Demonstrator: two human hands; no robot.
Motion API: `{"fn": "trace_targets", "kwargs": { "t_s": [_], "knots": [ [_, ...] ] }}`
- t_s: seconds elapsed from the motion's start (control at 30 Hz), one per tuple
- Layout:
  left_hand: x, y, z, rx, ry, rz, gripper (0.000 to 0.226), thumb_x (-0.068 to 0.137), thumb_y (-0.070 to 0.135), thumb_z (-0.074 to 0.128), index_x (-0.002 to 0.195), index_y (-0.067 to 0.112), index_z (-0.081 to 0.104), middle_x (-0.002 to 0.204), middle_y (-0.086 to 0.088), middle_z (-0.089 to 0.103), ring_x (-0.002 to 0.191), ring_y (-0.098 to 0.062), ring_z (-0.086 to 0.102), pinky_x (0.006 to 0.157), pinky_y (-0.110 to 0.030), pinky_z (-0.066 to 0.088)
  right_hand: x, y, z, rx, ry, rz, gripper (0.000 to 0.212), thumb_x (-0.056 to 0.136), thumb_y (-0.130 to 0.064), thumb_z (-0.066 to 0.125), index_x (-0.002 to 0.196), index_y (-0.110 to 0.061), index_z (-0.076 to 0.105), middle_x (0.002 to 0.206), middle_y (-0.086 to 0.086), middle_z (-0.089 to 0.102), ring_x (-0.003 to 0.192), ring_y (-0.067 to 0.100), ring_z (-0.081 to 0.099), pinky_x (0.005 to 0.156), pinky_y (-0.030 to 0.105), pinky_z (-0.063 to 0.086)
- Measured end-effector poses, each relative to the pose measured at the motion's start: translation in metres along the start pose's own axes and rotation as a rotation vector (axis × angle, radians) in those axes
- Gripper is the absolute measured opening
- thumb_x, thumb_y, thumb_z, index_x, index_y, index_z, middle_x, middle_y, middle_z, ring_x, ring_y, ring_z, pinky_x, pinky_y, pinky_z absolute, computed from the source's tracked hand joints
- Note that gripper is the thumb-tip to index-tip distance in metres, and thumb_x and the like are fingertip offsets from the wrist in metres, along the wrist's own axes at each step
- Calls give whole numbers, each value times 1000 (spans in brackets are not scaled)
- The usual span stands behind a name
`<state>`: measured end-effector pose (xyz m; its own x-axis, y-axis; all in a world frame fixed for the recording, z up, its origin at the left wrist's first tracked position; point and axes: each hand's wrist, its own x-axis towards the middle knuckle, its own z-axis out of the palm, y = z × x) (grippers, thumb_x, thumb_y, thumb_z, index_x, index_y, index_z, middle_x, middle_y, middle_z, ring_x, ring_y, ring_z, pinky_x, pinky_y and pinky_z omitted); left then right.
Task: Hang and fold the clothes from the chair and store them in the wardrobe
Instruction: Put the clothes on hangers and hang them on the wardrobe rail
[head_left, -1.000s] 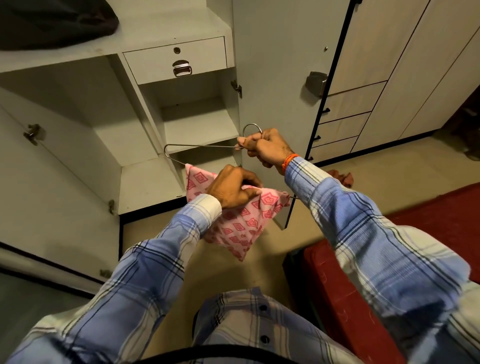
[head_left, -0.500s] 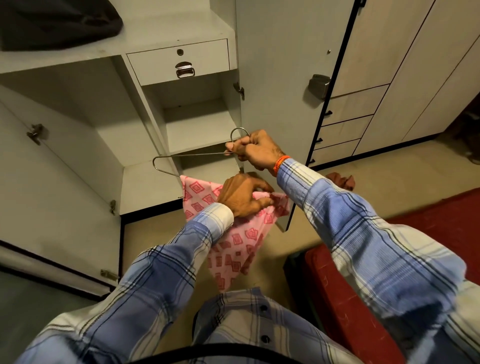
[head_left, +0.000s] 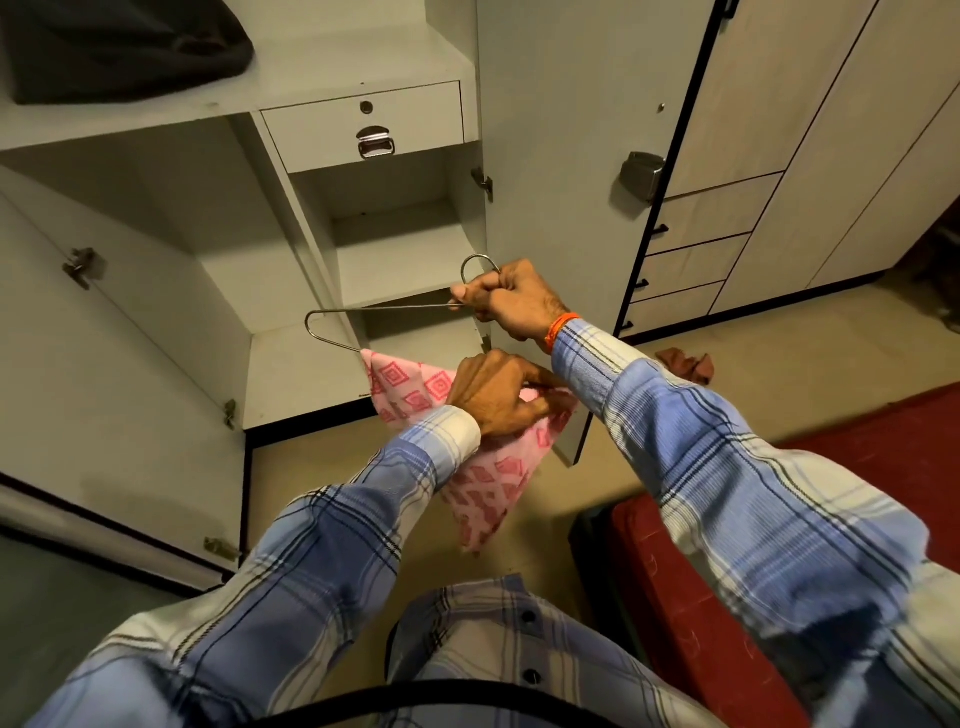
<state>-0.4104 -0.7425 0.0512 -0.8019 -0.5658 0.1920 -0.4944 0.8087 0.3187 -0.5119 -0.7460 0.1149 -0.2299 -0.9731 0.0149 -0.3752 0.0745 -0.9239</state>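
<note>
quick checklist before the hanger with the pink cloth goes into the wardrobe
1. Hanger held firmly: ok. The right hand grips the metal hanger at the base of its hook.
2. Cloth on the hanger: ok. The pink patterned cloth drapes over the lower bar.
3. Cloth spread evenly: not ok. The left hand bunches it and one end hangs lower.
4. Wardrobe open: ok. The wardrobe door stands open beside the shelves.
5. Rail to hang on: cannot tell. No rail shows in this view.
6. Hook free: ok. The curved hook sticks out above the fist.
</note>
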Motion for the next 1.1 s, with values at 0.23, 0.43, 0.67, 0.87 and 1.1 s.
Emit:
{"fn": "trace_targets", "kwargs": {
  "t_s": [0.23, 0.43, 0.67, 0.87, 1.1],
  "knots": [
    [-16, -50, -18, 2, -75, -36, 57, 88, 71, 41, 105, 28, 74, 89, 4, 74, 79, -17, 67, 73, -31, 52, -3, 9, -19, -32, -3, 21, 25, 92, -28, 66, 98, -5, 76, 63, -3, 59, 46, -1, 49, 36, 7, 31],
    [-38, -98, -42, -28, 1, -158, 31, 90, 44, 63, 101, 18, 75, 89, 0, 74, 73, -14, 63, 68, -24, 47, -7, 14, -31, -68, -30, 33, 24, 93, -24, 65, 97, -2, 74, 64, -2, 57, 34, -4, 42, 36, 8, 31],
    [-42, -107, -48, -190, 86, -255, 15, 86, 21, 72, 95, 9, 78, 88, -2, 75, 78, -12, 66, 77, -23, 49, -5, 14, -28, -42, -43, 27, 27, 93, -23, 64, 99, 1, 73, 65, 3, 56, 33, -4, 42, 36, 7, 31],
    [-39, -97, -40, -341, 370, -435, 17, 87, 5, 65, 95, 16, 75, 95, 3, 72, 85, -9, 63, 79, -21, 52, -4, 18, -31, -34, -44, 56, 28, 92, -26, 65, 97, 0, 74, 67, 3, 57, 35, -1, 42, 36, 10, 29],
    [-32, -86, -47, -136, 58, -248, 20, 89, 27, 65, 105, 21, 74, 105, 5, 73, 86, -13, 64, 84, -31, 55, -3, 16, -25, -21, -52, 59, 28, 93, -24, 64, 96, 2, 73, 66, 4, 56, 37, 0, 42, 36, 9, 30]
  ]
}}
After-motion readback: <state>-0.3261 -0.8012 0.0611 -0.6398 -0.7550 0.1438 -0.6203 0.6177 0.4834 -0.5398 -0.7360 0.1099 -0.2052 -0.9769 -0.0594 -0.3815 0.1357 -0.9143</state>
